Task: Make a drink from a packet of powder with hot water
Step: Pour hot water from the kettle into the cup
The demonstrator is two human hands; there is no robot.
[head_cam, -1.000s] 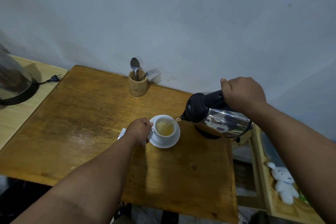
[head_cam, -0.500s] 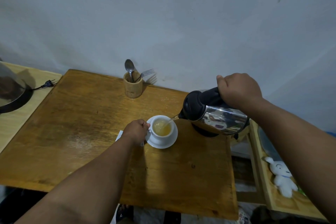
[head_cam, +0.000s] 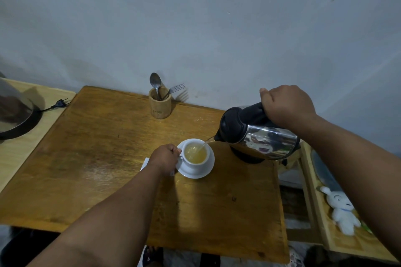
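A white cup (head_cam: 196,161) stands on a white saucer (head_cam: 204,173) near the middle of the wooden table (head_cam: 97,158). Yellowish liquid fills much of the cup. My left hand (head_cam: 165,158) grips the cup's handle. My right hand (head_cam: 286,105) holds the black handle of a steel kettle (head_cam: 258,136), tilted to the left, and a thin stream of water runs from its spout into the cup. A corner of a white packet (head_cam: 145,163) shows under my left hand.
A wooden holder (head_cam: 160,104) with a spoon and fork stands at the table's back edge. The kettle's black base (head_cam: 247,158) sits under the kettle. A plug (head_cam: 59,103) and a dark round appliance (head_cam: 15,115) lie at left. A white toy rabbit (head_cam: 340,210) lies at right.
The pouring goes on and the liquid in the cup stands a little higher. Both hands keep their grips; the view has shifted slightly.
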